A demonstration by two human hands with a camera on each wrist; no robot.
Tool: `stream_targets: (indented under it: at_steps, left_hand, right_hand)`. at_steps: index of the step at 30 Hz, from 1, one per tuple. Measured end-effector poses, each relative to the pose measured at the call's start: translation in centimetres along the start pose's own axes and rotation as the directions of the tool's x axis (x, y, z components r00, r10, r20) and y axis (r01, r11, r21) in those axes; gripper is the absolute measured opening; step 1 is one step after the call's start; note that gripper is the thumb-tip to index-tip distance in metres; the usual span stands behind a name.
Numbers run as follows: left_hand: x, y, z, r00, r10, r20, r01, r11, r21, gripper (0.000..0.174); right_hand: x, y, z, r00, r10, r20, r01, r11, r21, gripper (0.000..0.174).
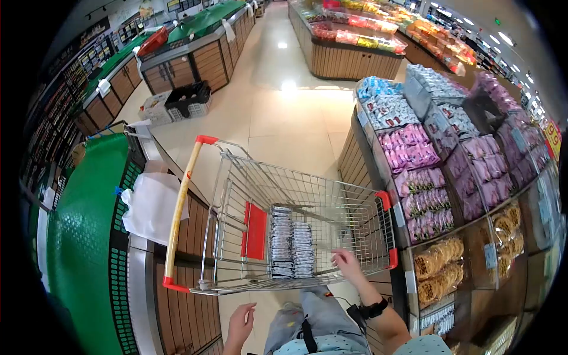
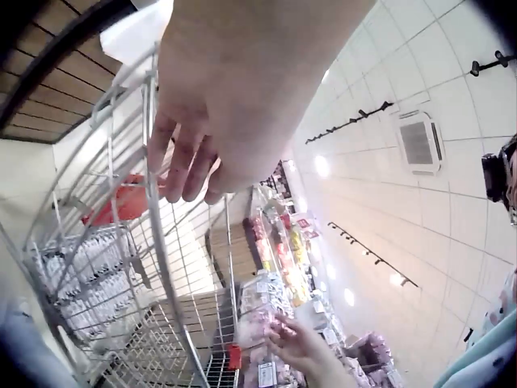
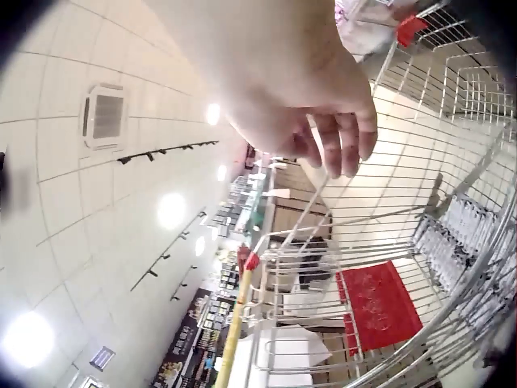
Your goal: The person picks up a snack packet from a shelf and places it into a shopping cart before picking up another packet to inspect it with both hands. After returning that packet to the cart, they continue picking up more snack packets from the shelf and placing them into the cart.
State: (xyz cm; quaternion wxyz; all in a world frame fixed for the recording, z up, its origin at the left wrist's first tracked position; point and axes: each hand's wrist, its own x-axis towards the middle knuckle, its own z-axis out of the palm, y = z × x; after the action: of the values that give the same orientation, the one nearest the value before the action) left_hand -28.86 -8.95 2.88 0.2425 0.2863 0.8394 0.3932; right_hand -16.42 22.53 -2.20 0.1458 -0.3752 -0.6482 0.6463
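Note:
A wire shopping cart (image 1: pixel 307 183) stands across the body, its yellow handle (image 1: pixel 182 213) at the left. Two side-by-side rows of small silvery-white packets (image 1: pixel 293 242) lie inside on its floor. My right hand (image 1: pixel 348 264) hovers at the cart's near side, toward its right end, fingers loosely bent and holding nothing. Lower left, my left hand (image 1: pixel 241 322) hangs outside the cart, empty, its fingers relaxed. In the left wrist view the left hand (image 2: pixel 190 153) appears above the cart's wires, and the right wrist view shows the right hand (image 3: pixel 323 129) with fingers hanging loosely.
Stepped bins of pink and white packets (image 1: pixel 414 148) and bagged round snacks (image 1: pixel 438 269) line the right. A green-topped counter (image 1: pixel 89 207) with a white bag (image 1: pixel 155 204) is at the left. Crates (image 1: pixel 188 100) stand on the floor ahead, before fruit displays.

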Motion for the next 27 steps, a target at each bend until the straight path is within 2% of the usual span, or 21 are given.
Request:
stream_targets:
  at_steps: [2,6,7,11,14,15,18,19,20,21,22,24,25,27]
  left_hand:
    - [3.2,2.3,0.7,1.000,0.027,-0.011,-0.028,0.999,-0.033,0.018]
    - [8.5,2.5,2.4,1.000,0.009,-0.018,-0.007,0.991,0.130,0.023]
    - [9.5,2.2,2.9,1.000,-0.008,-0.020,0.011,0.986,0.169,0.024]
    - [12.8,-0.2,4.9,0.998,-0.058,-0.001,0.055,0.944,0.325,0.028]
    - [13.8,-2.1,6.1,0.994,-0.103,-0.031,0.107,0.904,0.415,0.027]
    - [14.2,-2.2,6.3,0.991,-0.130,-0.040,0.134,0.881,0.454,0.027]
    - [14.6,-2.3,7.0,0.973,-0.207,-0.106,0.231,0.809,0.541,0.024]
    - [14.4,-2.8,7.1,0.967,-0.216,-0.133,0.254,0.808,0.532,0.023]
    - [14.4,-3.0,7.3,0.961,-0.223,-0.162,0.275,0.808,0.521,0.023]
    - [15.0,-0.8,6.5,0.922,-0.384,-0.054,0.336,0.720,0.608,0.023]
    - [15.3,-0.6,6.4,0.922,-0.380,-0.071,0.344,0.721,0.602,0.022]
    - [15.7,-0.4,6.4,0.923,-0.370,-0.105,0.357,0.722,0.593,0.021]
    - [16.6,0.9,6.2,0.888,-0.446,-0.113,0.423,0.696,0.581,0.021]
    - [17.3,1.0,6.1,0.909,-0.405,-0.098,0.391,0.749,0.534,0.020]
  right_hand:
    - [3.0,1.7,0.5,1.000,0.013,0.023,-0.009,0.985,-0.170,0.017]
    - [10.7,6.2,1.4,0.997,-0.040,0.061,0.062,0.901,-0.429,0.017]
    - [13.0,7.5,1.6,0.994,0.050,0.095,0.007,0.855,-0.519,0.019]
    - [19.8,12.6,1.8,0.972,0.190,0.135,-0.065,0.775,-0.629,0.020]
    - [23.9,17.0,1.4,0.923,0.358,0.144,-0.117,0.615,-0.780,0.021]
    - [25.1,17.9,1.4,0.879,0.464,0.110,-0.274,0.681,-0.679,0.021]
    - [28.1,20.0,2.6,0.905,0.417,0.084,-0.189,0.571,-0.799,0.020]
    - [28.7,20.2,3.0,0.918,0.373,0.138,-0.116,0.585,-0.803,0.020]
    - [29.2,20.3,3.4,0.922,0.361,0.141,-0.110,0.592,-0.799,0.020]
    - [29.8,20.8,3.8,0.927,0.346,0.142,-0.102,0.600,-0.794,0.021]
    - [30.5,21.4,4.1,0.934,0.329,0.142,-0.095,0.609,-0.788,0.021]
    - [31.7,22.7,4.8,0.931,0.344,0.123,-0.093,0.551,-0.829,0.021]
    - [32.1,23.4,5.3,0.929,0.352,0.113,-0.095,0.522,-0.847,0.021]
    - [32.6,24.4,6.2,0.934,0.344,0.093,-0.098,0.498,-0.862,0.020]
